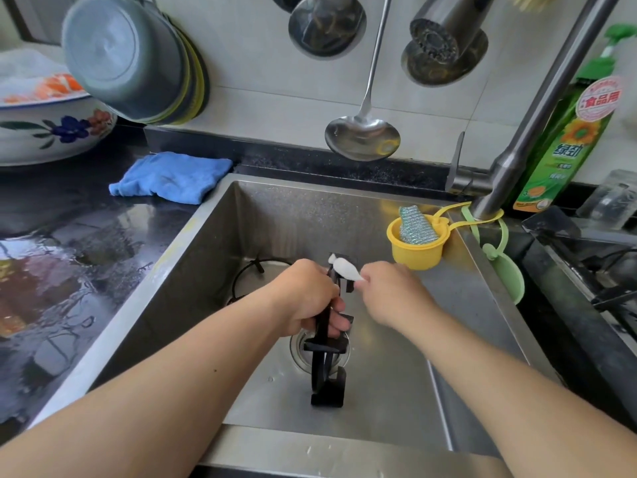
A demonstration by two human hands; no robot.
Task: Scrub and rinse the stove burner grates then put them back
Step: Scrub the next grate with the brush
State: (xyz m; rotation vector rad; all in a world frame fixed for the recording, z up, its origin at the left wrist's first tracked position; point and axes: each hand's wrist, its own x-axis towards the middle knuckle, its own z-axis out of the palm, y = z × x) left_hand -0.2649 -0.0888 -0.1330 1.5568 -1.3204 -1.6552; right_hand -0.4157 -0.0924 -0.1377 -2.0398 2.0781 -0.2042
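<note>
Closest in, the steel front lip of the sink runs under both forearms, and right above it stands the black burner grate, held up on edge over the drain. That looks deliberate: upright over the drain, the loosened grime should drop straight down, and the top legs are turned up for cleaning. The left hand has its fingers wrapped tight round the grate's upper bar, steadying it. The right hand pinches the handle of a small white brush, bristle end laid against the grate's top prong, so my read is that scrubbing is in hand and rinsing is yet to come. No water shows from the faucet above.

A second grate lies flat on the sink floor behind the left hand, half hidden, likely waiting its turn.

Now the holders. A yellow cup hangs on the sink's right wall from a strap looped round the faucet base; a silvery scouring pad sits in it, within easy reach. On the left counter, a flowered bowl holds something orange and white under a pale cover; what it is I can't make out. Stacked bowls lean against the wall, a blue cloth lies by the sink corner, and a green detergent bottle stands behind the faucet.
</note>
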